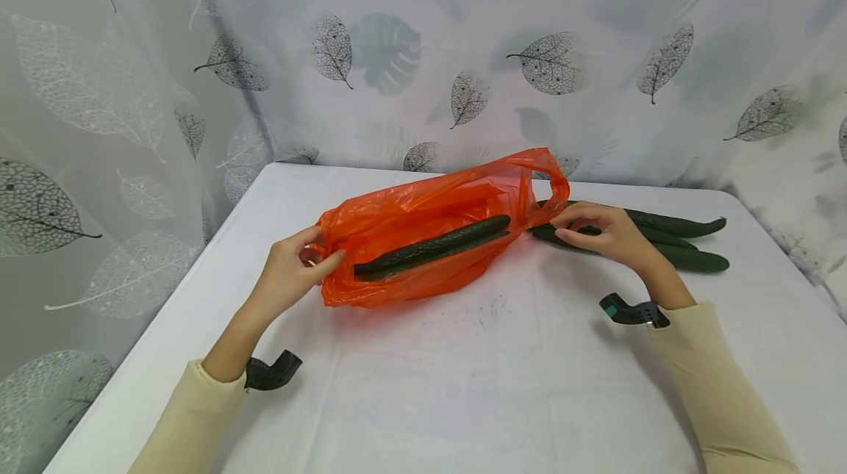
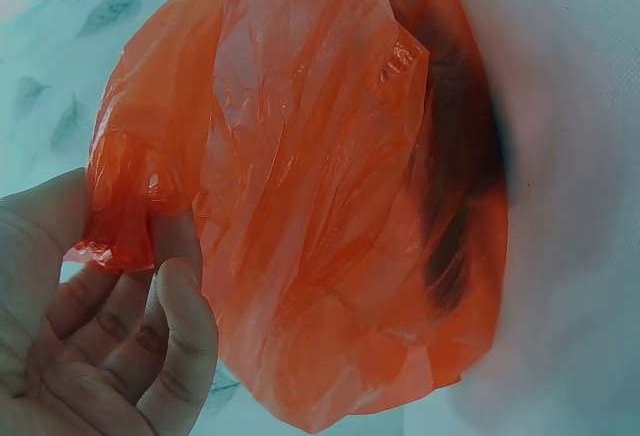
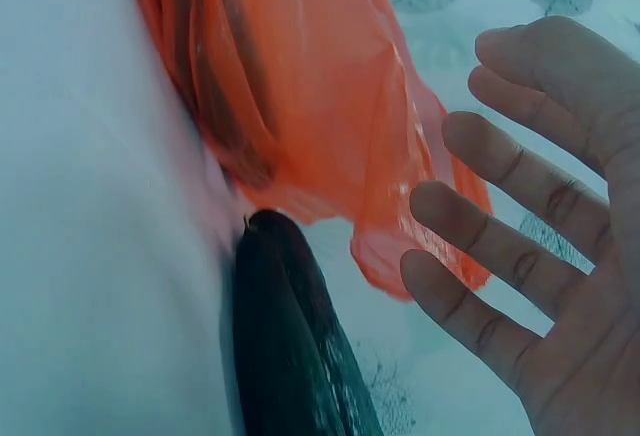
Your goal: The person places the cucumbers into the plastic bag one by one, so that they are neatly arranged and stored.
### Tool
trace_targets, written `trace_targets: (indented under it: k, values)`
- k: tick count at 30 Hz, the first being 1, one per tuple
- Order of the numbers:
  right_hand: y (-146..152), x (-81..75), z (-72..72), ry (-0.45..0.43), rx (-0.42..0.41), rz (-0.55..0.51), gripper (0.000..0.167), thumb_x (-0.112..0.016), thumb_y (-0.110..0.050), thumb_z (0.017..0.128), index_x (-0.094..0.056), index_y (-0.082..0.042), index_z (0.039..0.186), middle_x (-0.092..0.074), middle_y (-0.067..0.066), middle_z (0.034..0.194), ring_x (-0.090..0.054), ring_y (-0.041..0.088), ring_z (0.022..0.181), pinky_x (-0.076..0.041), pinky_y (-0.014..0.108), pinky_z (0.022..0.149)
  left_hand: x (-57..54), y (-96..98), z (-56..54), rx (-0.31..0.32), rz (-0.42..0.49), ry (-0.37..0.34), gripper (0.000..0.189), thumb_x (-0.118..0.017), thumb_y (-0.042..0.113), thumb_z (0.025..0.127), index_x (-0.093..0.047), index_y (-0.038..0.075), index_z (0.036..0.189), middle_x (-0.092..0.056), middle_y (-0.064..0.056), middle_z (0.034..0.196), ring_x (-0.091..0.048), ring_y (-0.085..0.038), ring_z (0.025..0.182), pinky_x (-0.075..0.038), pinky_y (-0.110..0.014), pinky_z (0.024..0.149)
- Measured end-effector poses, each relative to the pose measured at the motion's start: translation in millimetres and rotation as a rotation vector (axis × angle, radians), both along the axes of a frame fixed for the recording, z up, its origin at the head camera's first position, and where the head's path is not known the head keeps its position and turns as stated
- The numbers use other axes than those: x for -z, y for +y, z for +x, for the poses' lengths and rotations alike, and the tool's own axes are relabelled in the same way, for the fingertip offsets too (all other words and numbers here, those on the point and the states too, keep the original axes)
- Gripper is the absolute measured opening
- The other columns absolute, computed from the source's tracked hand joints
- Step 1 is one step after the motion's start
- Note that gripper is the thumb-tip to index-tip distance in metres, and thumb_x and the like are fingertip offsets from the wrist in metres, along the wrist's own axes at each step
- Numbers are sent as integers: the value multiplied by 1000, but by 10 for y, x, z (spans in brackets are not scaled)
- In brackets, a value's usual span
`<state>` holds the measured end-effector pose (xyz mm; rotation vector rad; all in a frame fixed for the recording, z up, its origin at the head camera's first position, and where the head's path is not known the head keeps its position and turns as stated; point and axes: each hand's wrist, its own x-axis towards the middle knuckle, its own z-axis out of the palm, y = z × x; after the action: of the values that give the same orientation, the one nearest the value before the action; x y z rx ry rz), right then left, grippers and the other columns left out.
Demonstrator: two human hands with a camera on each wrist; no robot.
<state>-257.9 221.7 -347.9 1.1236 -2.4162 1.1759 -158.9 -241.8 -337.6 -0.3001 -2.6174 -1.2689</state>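
Observation:
An orange-red plastic bag (image 1: 404,202) lies tilted with its mouth spread, dark green cucumbers (image 1: 433,246) inside it. At the bag's left end my left hand (image 1: 291,264) pinches a bunched bit of plastic between thumb and fingers, also seen in the left wrist view. My right hand (image 1: 605,231) hovers beside the bag's right handle loop (image 1: 559,184), its fingers spread and holding nothing in the right wrist view. Behind and under that hand, more cucumbers (image 1: 695,259) lie side by side on the table; their left ends reach the bag.
A white-covered table (image 1: 463,386) carries everything. Behind it hangs a pale curtain (image 1: 410,106) printed with leaves. Black camera mounts sit on both wrists (image 1: 273,371).

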Motion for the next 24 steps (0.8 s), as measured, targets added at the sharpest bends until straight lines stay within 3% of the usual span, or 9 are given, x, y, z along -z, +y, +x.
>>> trace_targets:
  k: [6, 11, 19, 24]
  values:
    - [245, 173, -165, -50, 83, 12, 22, -69, 14, 81, -70, 5, 101, -67, -7, 102, -58, -5, 92, -47, 11, 81, -1, -4, 0, -4, -3, -7, 20, -70, 11, 89, -64, 0, 104, -64, -14, 90, -58, -21, 70, -50, -22, 55]
    - [342, 203, -160, -102, 127, 1, 19, -67, 11, 84, -69, 6, 102, -67, -12, 100, -59, -4, 89, -46, 10, 81, -14, 0, 3, 6, 13, -10, 21, -70, 11, 88, -64, -1, 105, -65, -14, 91, -60, -20, 69, -51, -22, 55]
    - [341, 101, -7, -149, 142, 1, 17, -67, 7, 86, -70, 5, 102, -70, -2, 99, -61, -2, 87, -46, 9, 79, -21, 10, 11, 11, 20, -11, 20, -71, 11, 88, -64, 0, 104, -65, -14, 91, -61, -19, 69, -51, -22, 56]
    - [471, 223, -65, -175, 226, 73, 21, -68, 0, 88, -68, 6, 108, -70, 3, 101, -58, -6, 88, -45, 10, 79, -13, 11, 12, 8, 8, -8, 19, -71, 11, 88, -64, 0, 103, -65, -13, 90, -60, -19, 69, -50, -22, 55]
